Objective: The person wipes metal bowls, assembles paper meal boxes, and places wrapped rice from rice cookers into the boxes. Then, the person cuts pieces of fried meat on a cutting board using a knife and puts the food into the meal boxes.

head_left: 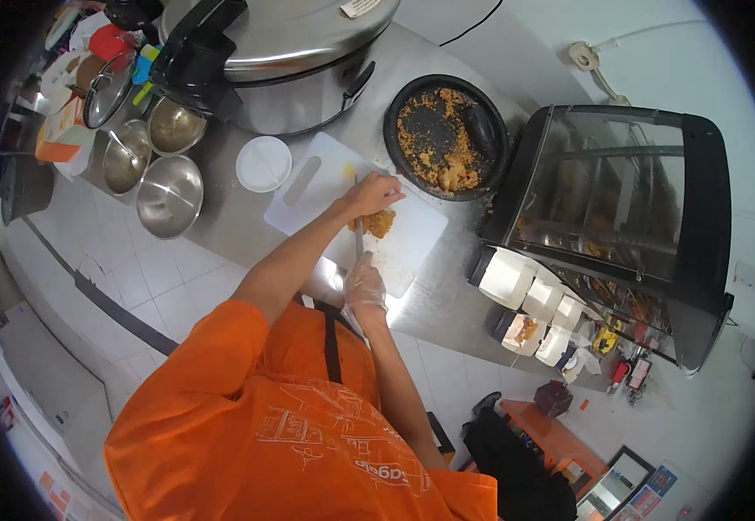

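A knife (359, 234) lies across a piece of browned, crumbly food (380, 224) on the white cutting board (416, 230). My right hand (364, 285), in a clear glove, is closed round the knife's handle at the near edge of the board. Over the far part of the blade, beside the food, is my left hand (373, 195), bare, with its fingers curled; what lies under them is hidden. A yellow smear (349, 171) marks the board near the blade tip.
A black pan (421, 143) with browned crumbs stands beyond the board, near a glass display case (607, 187). Open boxes (507, 276) line the right edge. A white lid (263, 164), metal bowls (170, 196) and a big lidded pot (295, 82) are at the left. Another person (516, 460) is lower right.
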Demonstrator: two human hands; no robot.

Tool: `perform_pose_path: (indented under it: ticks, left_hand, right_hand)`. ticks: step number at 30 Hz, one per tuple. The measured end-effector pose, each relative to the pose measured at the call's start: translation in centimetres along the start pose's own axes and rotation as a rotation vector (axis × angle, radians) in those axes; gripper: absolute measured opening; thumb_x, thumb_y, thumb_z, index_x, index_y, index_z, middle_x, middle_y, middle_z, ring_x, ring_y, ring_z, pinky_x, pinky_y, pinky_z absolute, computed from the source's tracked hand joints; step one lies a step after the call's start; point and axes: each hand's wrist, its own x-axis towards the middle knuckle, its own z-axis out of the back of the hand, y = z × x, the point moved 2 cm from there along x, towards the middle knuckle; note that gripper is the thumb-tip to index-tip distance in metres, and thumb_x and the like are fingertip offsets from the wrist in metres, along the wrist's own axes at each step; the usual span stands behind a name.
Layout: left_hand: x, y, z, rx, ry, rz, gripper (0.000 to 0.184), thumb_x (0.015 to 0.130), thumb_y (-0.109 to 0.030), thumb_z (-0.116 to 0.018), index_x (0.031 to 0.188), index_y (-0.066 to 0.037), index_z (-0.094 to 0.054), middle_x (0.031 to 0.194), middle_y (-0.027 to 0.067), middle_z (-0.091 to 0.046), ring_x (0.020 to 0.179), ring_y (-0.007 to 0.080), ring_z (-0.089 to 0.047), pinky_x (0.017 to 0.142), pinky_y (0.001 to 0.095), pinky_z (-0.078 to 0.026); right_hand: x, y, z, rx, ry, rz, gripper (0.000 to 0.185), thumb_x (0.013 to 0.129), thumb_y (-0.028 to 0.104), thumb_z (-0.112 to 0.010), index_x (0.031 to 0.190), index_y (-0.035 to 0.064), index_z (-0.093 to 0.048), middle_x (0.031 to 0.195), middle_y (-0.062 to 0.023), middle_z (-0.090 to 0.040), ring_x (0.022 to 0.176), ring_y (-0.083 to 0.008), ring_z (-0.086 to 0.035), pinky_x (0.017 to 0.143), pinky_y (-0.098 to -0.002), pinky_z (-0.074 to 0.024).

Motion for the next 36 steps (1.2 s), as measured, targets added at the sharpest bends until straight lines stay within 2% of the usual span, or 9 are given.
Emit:
perform_pose_path:
  ticks: [6, 8, 11, 18, 20, 21, 23, 29, 36]
  left_hand:
    - [-0.9, 2.4, -1.4, 0.128, 0.128, 0.052, 0.029, 0.096, -0.038, -0.066, 0.099, -0.010, -0.073, 0.082, 0.0146, -0.069, 0.081, 0.0332, -0.068, 0.075, 0.0439, -0.055]
    - [0.6, 3.9, -2.0, 0.380, 0.052, -0.386, 0.032, 0.096, -0.039, -0.067, 0.099, -0.008, -0.073, 0.085, 0.0153, -0.071, 0.079, 0.0337, -0.069, 0.077, 0.0427, -0.055]
    - [1.4, -1.7, -0.2, 0.034, 0.154, 0.046, 0.036, 0.094, -0.041, -0.068, 0.097, -0.006, -0.074, 0.089, 0.0167, -0.072, 0.082, 0.0341, -0.071, 0.077, 0.0424, -0.056]
    - [0.5, -0.3, -1.7, 0.188, 0.171, -0.053, 0.035, 0.093, -0.043, -0.070, 0.090, -0.008, -0.073, 0.079, 0.0152, -0.071, 0.070, 0.0354, -0.067, 0.070, 0.0451, -0.054]
    - [1.6, 0.2, -2.6, 0.046, -0.076, -0.272, 0.035, 0.094, -0.041, -0.070, 0.091, -0.007, -0.073, 0.072, 0.0156, -0.069, 0.069, 0.0345, -0.067, 0.068, 0.0443, -0.054]
    - [2.6, -1.3, -1.8, -0.001, -0.051, -0.148, 0.034, 0.094, -0.040, -0.070, 0.091, -0.006, -0.073, 0.072, 0.0163, -0.069, 0.070, 0.0351, -0.067, 0.067, 0.0443, -0.054]
    - [2.3, -4.8, -0.9, -0.113, 0.023, 0.145, 0.033, 0.095, -0.037, -0.070, 0.091, -0.005, -0.072, 0.071, 0.0176, -0.068, 0.070, 0.0362, -0.067, 0.065, 0.0443, -0.053]
    - [1.4, 0.7, -4.0, -0.006, -0.166, -0.155, 0.031, 0.097, -0.034, -0.070, 0.095, -0.003, -0.071, 0.071, 0.0164, -0.068, 0.056, 0.0289, -0.059, 0.059, 0.0425, -0.049]
    - [3.5, -3.7, -2.3, -0.081, 0.089, 0.038, 0.039, 0.097, -0.035, -0.069, 0.080, 0.000, -0.068, 0.072, 0.0182, -0.065, 0.058, 0.0286, -0.056, 0.062, 0.0433, -0.048]
  right_hand:
    - [-0.5, -0.3, -3.0, 0.009, 0.012, -0.064, 0.046, 0.098, 0.011, -0.049, 0.139, -0.0082, -0.040, 0.088, -0.0260, -0.071, 0.078, -0.0426, -0.072, 0.067, -0.0493, -0.0590]
    - [0.1, 0.4, -1.0, -0.024, -0.061, 0.059, 0.046, 0.097, 0.009, -0.050, 0.139, -0.0086, -0.040, 0.086, -0.0257, -0.071, 0.077, -0.0419, -0.072, 0.065, -0.0497, -0.0587]
    - [0.7, 1.0, 3.5, -0.008, 0.058, -0.022, 0.039, 0.096, 0.008, -0.049, 0.131, -0.0089, -0.042, 0.090, -0.0301, -0.069, 0.083, -0.0458, -0.070, 0.070, -0.0525, -0.0581]
    - [-0.6, -2.1, -2.5, 0.111, 0.067, -0.087, 0.036, 0.102, 0.016, -0.043, 0.134, -0.0001, -0.044, 0.103, -0.0312, -0.069, 0.098, -0.0491, -0.068, 0.085, -0.0571, -0.0542]
    - [1.7, -0.7, 0.6, 0.162, 0.107, -0.151, 0.035, 0.102, 0.015, -0.042, 0.134, 0.0015, -0.044, 0.105, -0.0320, -0.068, 0.099, -0.0498, -0.067, 0.086, -0.0585, -0.0532]
    - [1.4, -0.8, 1.8, 0.082, 0.027, -0.042, 0.024, 0.096, 0.009, -0.049, 0.115, -0.0027, -0.043, 0.086, -0.0331, -0.067, 0.083, -0.0492, -0.070, 0.071, -0.0569, -0.0573]
    - [0.6, -0.2, 3.9, 0.078, 0.016, -0.058, 0.025, 0.096, 0.008, -0.049, 0.117, -0.0033, -0.043, 0.084, -0.0334, -0.067, 0.081, -0.0488, -0.070, 0.069, -0.0555, -0.0581]
    - [0.8, -0.9, -2.1, 0.060, -0.004, -0.141, 0.044, 0.096, 0.008, -0.050, 0.135, -0.0074, -0.038, 0.086, -0.0325, -0.068, 0.081, -0.0473, -0.071, 0.071, -0.0549, -0.0584]
    - [0.3, -1.0, 3.1, 0.055, 0.090, -0.166, 0.039, 0.096, 0.008, -0.050, 0.131, -0.0074, -0.042, 0.089, -0.0298, -0.070, 0.087, -0.0442, -0.072, 0.074, -0.0523, -0.0588]
